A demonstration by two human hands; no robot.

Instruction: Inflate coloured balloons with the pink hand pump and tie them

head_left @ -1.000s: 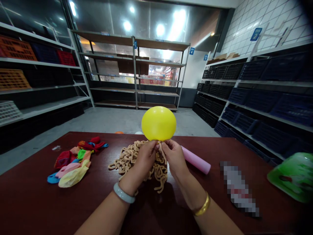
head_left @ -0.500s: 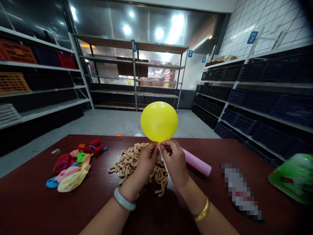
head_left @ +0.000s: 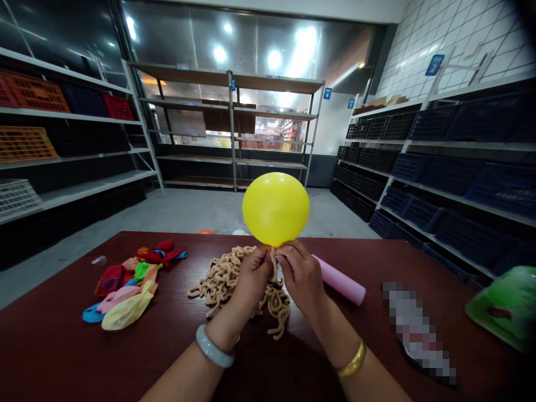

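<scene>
An inflated yellow balloon (head_left: 276, 208) stands upright above my two hands, its neck pinched between them. My left hand (head_left: 256, 273) closes thumb and fingers at the base of the balloon. Close beside it, my right hand (head_left: 300, 273) is closed at the same neck, with its fingertips bent inward. A strand of the beige cord hangs down between the hands from the neck; whether it is looped around the neck is hidden by my fingers. Under and behind my left hand lies a tangled heap of thick beige cord (head_left: 223, 279) on the dark red table (head_left: 176, 357).
Several uninflated balloons (head_left: 125, 307) lie at the left. A pink cylinder (head_left: 343, 282) lies right of my hand, then a pixelated object (head_left: 419, 335) and a green plastic package (head_left: 505, 310). Shelves with crates (head_left: 444, 178) line both sides; orange and white round things show past the far edge.
The view has shifted slightly. My right hand has turned a little, its fingers now closer together at the neck, and more of the cord strand shows between my hands.
</scene>
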